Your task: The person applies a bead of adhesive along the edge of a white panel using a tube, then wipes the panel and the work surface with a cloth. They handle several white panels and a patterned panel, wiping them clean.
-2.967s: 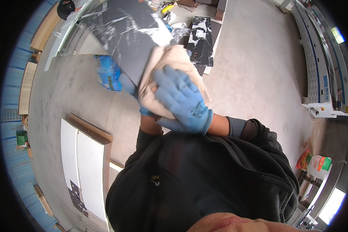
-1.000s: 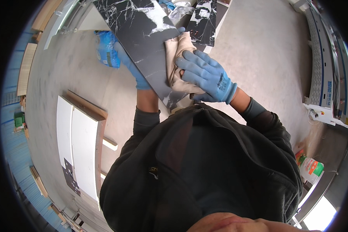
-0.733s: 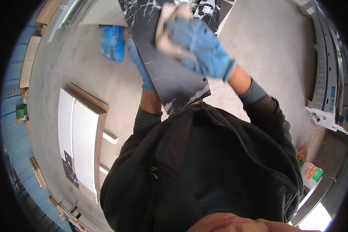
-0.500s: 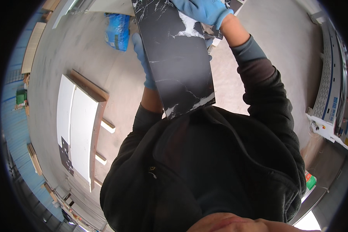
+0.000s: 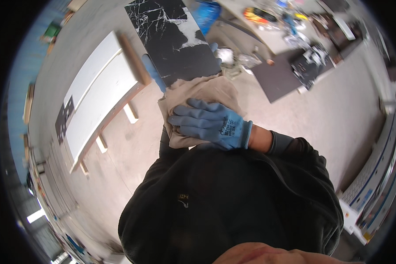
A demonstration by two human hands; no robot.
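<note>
A black marble-patterned panel (image 5: 171, 48) with white veins is held out in front of my body, its far part uncovered. My left hand (image 5: 154, 72), in a blue glove, is under the panel, thumb along the left edge. Blue fingertips show at the panel's right edge; the palm is hidden. A crumpled beige cloth (image 5: 207, 90) covers the panel's near part. My right hand (image 5: 211, 125), also gloved, lies on the cloth with its fingers stretched out toward the left, pressing it down close to my chest. Its thumb is hidden.
At the left, white boards (image 5: 99, 77) lie on wooden supports. A dark brown board (image 5: 275, 79) with a black-and-white bundle (image 5: 310, 64) on it is ahead right. A blue bag (image 5: 207, 17) sits behind the panel. Long stacked packages (image 5: 369, 185) line the right side.
My right hand has come down from the panel's far end to its near end, with the cloth under it. The view has turned rightward, bringing the cluttered boards into sight.
</note>
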